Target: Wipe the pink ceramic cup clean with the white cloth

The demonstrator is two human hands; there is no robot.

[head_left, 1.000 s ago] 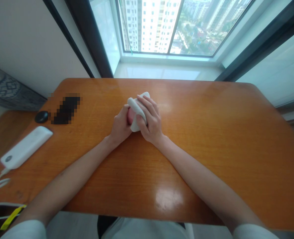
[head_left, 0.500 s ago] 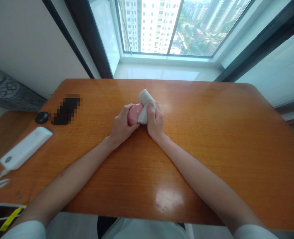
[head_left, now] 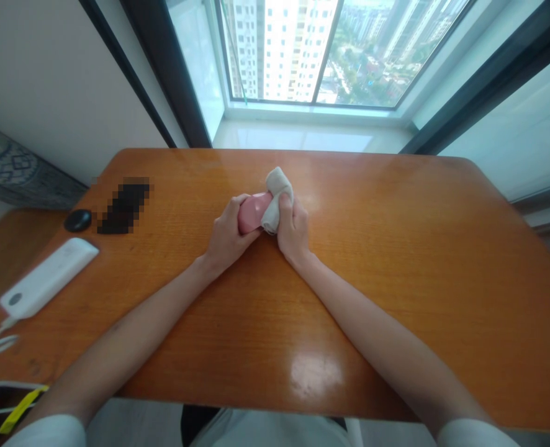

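And here we are, mid-action: from the left, the left hand (head_left: 226, 231) is wrapped round a smooth pink object (head_left: 252, 212), thumb over the top, holding it up near the middle of the tabletop (head_left: 396, 248); next comes the folded white cloth (head_left: 275, 202), touching the pink object's right side; and then the right hand (head_left: 296, 231), closed on that cloth with the thumb pressing its face. So what's done? Both pieces are in hand and in contact, that much is plain. What's left? I'd call this unfinished, since neither piece is set down, but how much of the pink surface the cloth has covered I cannot tell. Now the count, left to right again: one yellow strip (head_left: 21, 411) at the near corner, white cables (head_left: 9, 384) too tangled to number, one long white device (head_left: 49, 279) with a single grey round mark, one rounded black object (head_left: 78, 220), and just beside it one dark item (head_left: 123, 206), blurred out beyond naming. Over to the centre: two hands, one pink object, one cloth, with the right hand's fingers mostly hidden behind its folds.
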